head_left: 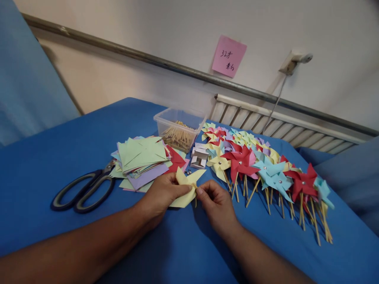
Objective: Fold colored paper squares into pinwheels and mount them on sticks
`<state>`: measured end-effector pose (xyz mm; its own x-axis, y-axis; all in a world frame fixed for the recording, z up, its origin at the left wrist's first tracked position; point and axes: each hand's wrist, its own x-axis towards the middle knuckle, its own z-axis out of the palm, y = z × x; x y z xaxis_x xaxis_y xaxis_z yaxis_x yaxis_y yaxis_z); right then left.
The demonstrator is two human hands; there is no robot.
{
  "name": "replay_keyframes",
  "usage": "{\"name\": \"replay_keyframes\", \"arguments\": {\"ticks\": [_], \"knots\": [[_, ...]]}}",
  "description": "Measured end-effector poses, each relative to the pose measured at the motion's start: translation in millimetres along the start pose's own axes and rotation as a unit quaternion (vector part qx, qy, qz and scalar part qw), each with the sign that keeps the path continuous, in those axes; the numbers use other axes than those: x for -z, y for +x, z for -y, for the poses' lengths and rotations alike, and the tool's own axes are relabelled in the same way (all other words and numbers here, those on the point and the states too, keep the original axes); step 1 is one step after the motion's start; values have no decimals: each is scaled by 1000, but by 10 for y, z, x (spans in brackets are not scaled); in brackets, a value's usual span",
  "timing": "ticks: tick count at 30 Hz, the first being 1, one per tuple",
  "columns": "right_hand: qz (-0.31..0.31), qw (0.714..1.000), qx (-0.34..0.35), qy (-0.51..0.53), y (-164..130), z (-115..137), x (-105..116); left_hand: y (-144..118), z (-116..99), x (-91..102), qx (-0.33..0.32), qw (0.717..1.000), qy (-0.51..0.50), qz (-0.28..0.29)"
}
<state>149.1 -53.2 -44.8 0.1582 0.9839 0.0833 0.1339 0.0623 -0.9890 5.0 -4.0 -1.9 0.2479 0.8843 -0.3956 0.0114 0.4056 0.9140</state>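
Here, near the table's middle, the left hand (162, 194) pinches the yellow pinwheel (187, 188) while the right hand (215, 200) grips its stick (196, 202) at the centre, where too hard a push could tear the paper.

I read this as a hospital or care-home room: a wall rail (166, 65) runs along the plain wall, a call fitting with cord (291, 63) hangs from it, and blue bedding (74, 130) serves as the craft surface.
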Motion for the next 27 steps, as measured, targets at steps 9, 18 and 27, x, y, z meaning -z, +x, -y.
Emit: {"name": "replay_keyframes", "arguments": {"ticks": [9,18,27], "knots": [[8,999,12,-31,-19,16,30,11,23,15,4,1000,-9,17],[21,997,1,-70,-10,-24,43,18,36,14,-3,1000,-11,16],[20,996,7,-86,-17,-14,40,-4,2,-12,5,1000,1,-1]]}}
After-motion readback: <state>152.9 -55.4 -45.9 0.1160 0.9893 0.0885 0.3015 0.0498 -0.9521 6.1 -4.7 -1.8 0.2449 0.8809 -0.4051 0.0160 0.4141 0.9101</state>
